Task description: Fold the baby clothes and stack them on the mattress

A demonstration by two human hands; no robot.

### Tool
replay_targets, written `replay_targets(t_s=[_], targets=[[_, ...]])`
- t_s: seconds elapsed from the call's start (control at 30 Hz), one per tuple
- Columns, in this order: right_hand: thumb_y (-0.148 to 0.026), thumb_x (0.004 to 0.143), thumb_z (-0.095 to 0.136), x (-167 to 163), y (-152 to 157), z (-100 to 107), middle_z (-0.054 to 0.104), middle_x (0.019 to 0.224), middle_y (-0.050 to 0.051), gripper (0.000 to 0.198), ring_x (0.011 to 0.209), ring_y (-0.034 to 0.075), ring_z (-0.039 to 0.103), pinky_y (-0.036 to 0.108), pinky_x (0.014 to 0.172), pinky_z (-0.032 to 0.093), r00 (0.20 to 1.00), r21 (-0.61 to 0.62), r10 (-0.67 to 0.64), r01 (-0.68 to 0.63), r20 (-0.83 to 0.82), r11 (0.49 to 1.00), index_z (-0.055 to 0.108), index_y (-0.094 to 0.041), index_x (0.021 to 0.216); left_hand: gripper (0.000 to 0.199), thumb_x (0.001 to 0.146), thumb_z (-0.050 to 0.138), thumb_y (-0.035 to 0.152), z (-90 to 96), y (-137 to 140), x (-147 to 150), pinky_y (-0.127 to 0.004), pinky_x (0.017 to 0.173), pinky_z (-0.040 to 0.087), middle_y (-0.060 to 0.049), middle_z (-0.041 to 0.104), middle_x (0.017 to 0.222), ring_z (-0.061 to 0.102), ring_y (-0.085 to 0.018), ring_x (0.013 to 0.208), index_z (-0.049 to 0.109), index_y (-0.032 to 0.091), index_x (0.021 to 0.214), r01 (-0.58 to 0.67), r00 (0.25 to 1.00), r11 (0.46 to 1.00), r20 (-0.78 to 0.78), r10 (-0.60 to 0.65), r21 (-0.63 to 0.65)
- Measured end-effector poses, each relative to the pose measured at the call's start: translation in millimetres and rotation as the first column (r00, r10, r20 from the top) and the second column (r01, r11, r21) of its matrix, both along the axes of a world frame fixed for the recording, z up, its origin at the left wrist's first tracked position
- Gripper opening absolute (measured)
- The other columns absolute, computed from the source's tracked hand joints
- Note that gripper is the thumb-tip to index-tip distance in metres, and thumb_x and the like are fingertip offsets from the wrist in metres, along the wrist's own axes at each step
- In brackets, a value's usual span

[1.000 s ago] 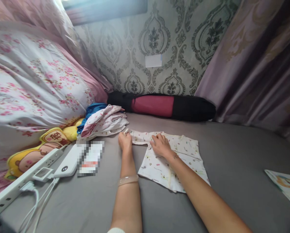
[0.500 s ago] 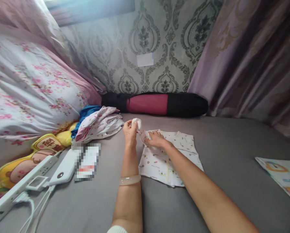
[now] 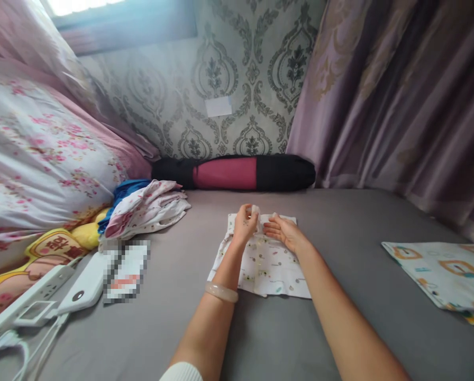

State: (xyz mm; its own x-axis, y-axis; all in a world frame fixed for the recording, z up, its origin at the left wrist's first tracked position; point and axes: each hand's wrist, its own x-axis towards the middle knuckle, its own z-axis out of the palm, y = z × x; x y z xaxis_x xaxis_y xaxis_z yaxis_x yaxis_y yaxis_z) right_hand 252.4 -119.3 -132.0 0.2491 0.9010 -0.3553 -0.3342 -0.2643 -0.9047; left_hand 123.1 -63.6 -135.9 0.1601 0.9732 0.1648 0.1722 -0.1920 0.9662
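A white baby shirt (image 3: 276, 272) with a small scattered print lies flat on the grey bed sheet. Over its upper middle, my left hand (image 3: 245, 223) is closed, pinching a bit of the white cloth between thumb and fingers. My right hand (image 3: 284, 232) is just to the right, palm turned inward. Its fingers are stretched towards the left hand, and I see nothing held in it. The two hands partly cover the shirt's top edge.
A crumpled clothes pile (image 3: 149, 209) lies left, beside a yellow plush toy (image 3: 54, 246). Nearer are a power strip (image 3: 30, 296), a white power bank (image 3: 86, 288) and cables. Folded printed cloth (image 3: 439, 270) lies right. A black and red roll (image 3: 225, 173) rests against the wall.
The view has turned to the right. My left hand has brought the pinched cloth in from the shirt's left side to its middle. My right hand has come off the left part and moved right.
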Motion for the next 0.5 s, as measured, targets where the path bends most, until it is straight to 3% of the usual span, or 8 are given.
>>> replay_targets(t_s=[0.1,0.23,0.37,0.5], targets=[[-0.034,0.097,0.039,-5.0,6.3,-2.3,0.069,0.082,0.01,0.029,0.07,0.016,0.066,0.028,0.065,0.056,0.997,0.004,0.035,-0.036,0.063,0.999,0.059,-0.013,0.095,0.035,0.087,0.051,0.038,-0.1,2.7,-3.6,-0.025,0.068,0.049,-0.008,0.07,0.092,0.065,-0.016,0.076,0.057,0.016,0.114,0.042,0.992,0.998,-0.122,-0.036,0.045],[-0.03,0.094,0.044,-8.4,11.8,-8.2,0.069,0.086,0.008,0.025,0.073,0.015,0.065,0.027,0.063,0.056,0.985,0.003,0.053,-0.054,0.161,0.999,0.062,-0.014,0.098,0.032,0.09,0.039,0.025,4.8,11.6,-32.2,-0.029,0.083,0.047,-0.009,0.07,0.1,0.063,-0.017,0.092,0.057,0.015,0.115,-0.066,0.954,0.994,-0.286,0.09,0.091],[-0.024,0.082,0.059,-4.1,17.5,-21.4,0.069,0.089,0.006,0.024,0.072,0.016,0.065,0.026,0.063,0.055,0.932,0.01,-0.014,0.011,0.363,1.0,0.062,-0.016,0.104,0.054,0.075,0.044,0.006,4.1,12.8,-61.0,-0.034,0.098,0.039,-0.006,0.063,0.121,0.052,-0.021,0.114,0.051,0.02,0.127,-0.017,0.809,0.997,-0.585,0.06,0.08],[-0.021,0.075,0.065,0.9,24.3,-35.2,0.069,0.096,0.007,0.042,0.072,0.017,0.066,0.026,0.062,0.054,0.835,0.004,-0.05,0.057,0.548,0.998,0.059,-0.017,0.116,0.061,0.072,0.047,0.009,4.3,7.8,-70.5,-0.035,0.098,0.038,-0.007,0.06,0.122,0.047,-0.024,0.119,0.049,0.025,0.131,0.007,0.673,0.998,-0.737,-0.055,-0.068]])
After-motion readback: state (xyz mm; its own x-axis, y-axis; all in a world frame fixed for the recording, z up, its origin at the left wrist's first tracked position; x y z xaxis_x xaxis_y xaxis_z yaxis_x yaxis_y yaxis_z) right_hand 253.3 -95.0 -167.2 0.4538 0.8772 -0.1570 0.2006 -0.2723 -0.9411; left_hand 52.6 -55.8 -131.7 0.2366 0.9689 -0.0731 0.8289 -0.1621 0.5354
